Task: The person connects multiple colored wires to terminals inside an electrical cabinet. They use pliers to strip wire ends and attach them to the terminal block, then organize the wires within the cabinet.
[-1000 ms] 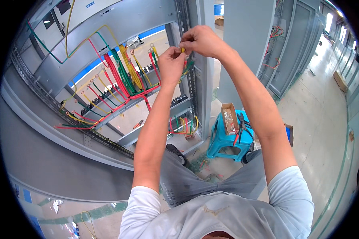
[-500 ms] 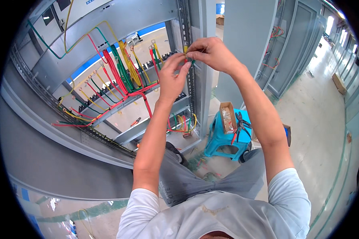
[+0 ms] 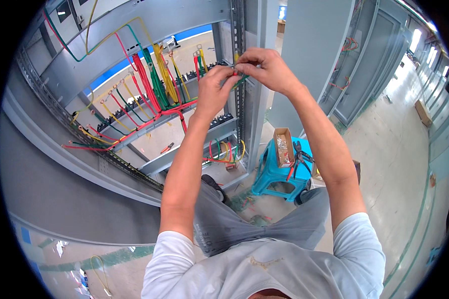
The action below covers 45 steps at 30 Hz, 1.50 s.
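At the perforated upright rail (image 3: pixel 240 102) of the grey cabinet, my two hands meet fingertip to fingertip. My left hand (image 3: pixel 215 85) is closed in a pinch on a small red wire end (image 3: pixel 235 74). From the right, my right hand (image 3: pixel 269 71) pinches at the same spot, its fingers hiding what they grip. A yellow piece (image 3: pixel 237 57) shows just above the fingertips, and a green wire (image 3: pixel 241 80) runs out below. Left of my hands, red wires (image 3: pixel 145 84), green wires (image 3: pixel 157 89) and yellow wires (image 3: pixel 165 74) hang in bundles, several ending in ring lugs.
A blue stool (image 3: pixel 272 172) by my legs carries an open cardboard box (image 3: pixel 283 144) of small metal parts and black-handled pliers (image 3: pixel 300 158). A red-handled tool (image 3: pixel 167 147) lies inside the cabinet's lower part. A grey panel (image 3: pixel 309 65) stands right of the cabinet.
The view has shifted slightly, so the cabinet and stool sit a little differently. My hands remain together at the rail, with fingers slightly rearranged around the red wire end.
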{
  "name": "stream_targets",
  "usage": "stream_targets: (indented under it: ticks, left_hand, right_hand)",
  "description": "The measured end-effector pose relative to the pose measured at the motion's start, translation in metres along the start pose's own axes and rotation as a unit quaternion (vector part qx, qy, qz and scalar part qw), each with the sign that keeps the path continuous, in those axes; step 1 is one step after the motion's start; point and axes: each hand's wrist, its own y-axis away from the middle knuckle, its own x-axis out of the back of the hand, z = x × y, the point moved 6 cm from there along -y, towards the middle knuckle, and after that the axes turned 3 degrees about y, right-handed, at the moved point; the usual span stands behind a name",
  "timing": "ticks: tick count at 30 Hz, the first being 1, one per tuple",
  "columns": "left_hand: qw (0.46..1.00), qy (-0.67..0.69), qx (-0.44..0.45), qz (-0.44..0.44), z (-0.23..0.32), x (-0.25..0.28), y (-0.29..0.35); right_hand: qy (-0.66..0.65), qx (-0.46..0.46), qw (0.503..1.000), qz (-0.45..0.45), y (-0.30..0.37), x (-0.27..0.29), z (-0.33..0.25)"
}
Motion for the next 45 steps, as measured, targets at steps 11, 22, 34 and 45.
stream_targets:
  ticks: [11, 22, 34, 45]
  left_hand:
    - [0.992, 0.067, 0.086, 0.058, -0.009, -0.01, -0.001]
    - [0.977, 0.158, 0.122, -0.079, -0.026, -0.007, 0.0]
    - [0.993, 0.021, 0.062, 0.098, 0.002, -0.007, -0.001]
    - [0.974, 0.18, 0.128, -0.043, -0.027, -0.018, 0.009]
  right_hand:
    - [0.072, 0.068, 0.995, -0.017, -0.008, -0.002, -0.005]
    - [-0.006, -0.001, 1.0, -0.006, -0.002, -0.003, 0.007]
    - [0.108, 0.075, 0.991, -0.023, -0.006, 0.004, -0.015]
    - [-0.043, -0.097, 0.994, -0.02, 0.01, 0.016, 0.018]
